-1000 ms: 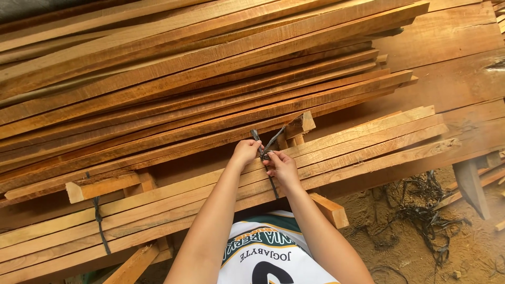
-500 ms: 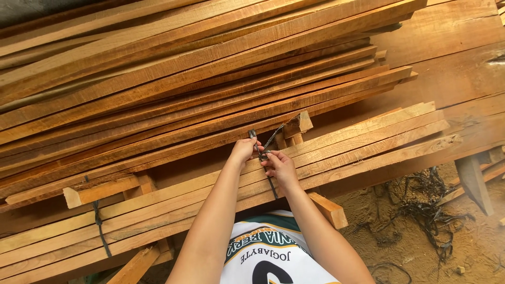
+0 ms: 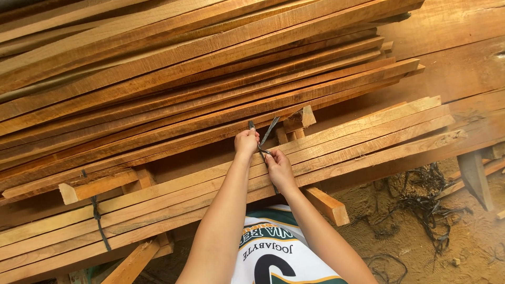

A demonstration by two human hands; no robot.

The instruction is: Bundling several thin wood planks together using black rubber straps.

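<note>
- Black strap (image 3: 267, 138) wraps the front bundle of pale planks (image 3: 347, 142); its two loose ends stick up from the crossing on the bundle's top face, the rest runs down over the near edge toward the person.
- Left hand (image 3: 246, 142): grip closed, pinching one strap end just left of the crossing.
- Right hand (image 3: 277, 165): grip closed on the strap just below the crossing, fingers pressed to the plank face.
- Strap sits between the two grips, taut across the short gap.
- Risk: a thin tail could slip out of a pinch under pull, and the tie goes slack.
- Risk: uneven pull could drag the strap sideways along the planks, so they loosen or fan out.
- Risk: rough sawn edges could fray the strap or scrape knuckles.
- Second strap (image 3: 98, 223) binds the same bundle far left; larger darker board stack (image 3: 184, 68) lies behind; strap scraps (image 3: 426, 202) on the sandy ground at right.
</note>
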